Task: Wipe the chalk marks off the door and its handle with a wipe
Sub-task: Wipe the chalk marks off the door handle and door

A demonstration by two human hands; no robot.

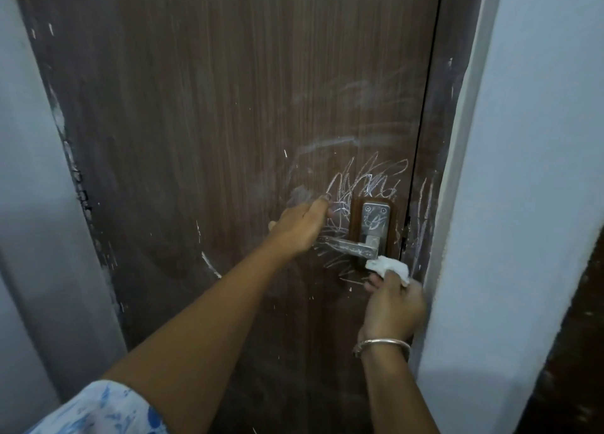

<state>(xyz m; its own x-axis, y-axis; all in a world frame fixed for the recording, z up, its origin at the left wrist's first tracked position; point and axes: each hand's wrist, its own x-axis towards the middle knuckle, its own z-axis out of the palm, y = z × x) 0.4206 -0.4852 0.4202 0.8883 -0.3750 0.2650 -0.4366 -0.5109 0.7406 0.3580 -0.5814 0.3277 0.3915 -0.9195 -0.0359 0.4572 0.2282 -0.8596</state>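
The wipe is pinched by the fingers of the right hand just under the right end of the handle, which is laid sideways toward the left hand, whose hold cannot be told, and chalk marks are left above on the brown door by the wall.

Dim, bluish cast; soft focus; wide-angle bowing at edges.

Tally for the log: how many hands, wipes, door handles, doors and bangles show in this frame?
hands: 2, the left hand and the right hand
wipe: 1
door handle: 1
door: 1
bangle: 1
total: 6
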